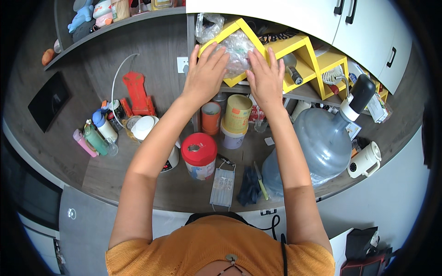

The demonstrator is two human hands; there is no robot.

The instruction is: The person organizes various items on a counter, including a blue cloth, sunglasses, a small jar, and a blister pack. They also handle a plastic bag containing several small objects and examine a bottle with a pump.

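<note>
Both arms reach forward to a yellow angular shelf frame [252, 33] on the raised ledge. Crumpled clear plastic bags [238, 49] fill its diamond-shaped opening. My left hand [205, 77] lies at the frame's left side, fingers stretched out over its edge and close to the plastic. At the right side of the opening, my right hand [265, 82] has its fingers apart, with the fingertips by the yellow edge and the bags. Neither hand visibly grips anything, though the palms face away. Another clear bag [209, 27] sits up left of the frame.
Below stand a red-lidded canister [199, 149], an orange cup [211, 125] and a yellow tin [238, 113]. A face mask [223, 186] and a green-handled knife [263, 187] lie near the front edge. A large water jug [317, 138] stands right, bottles [94, 138] left.
</note>
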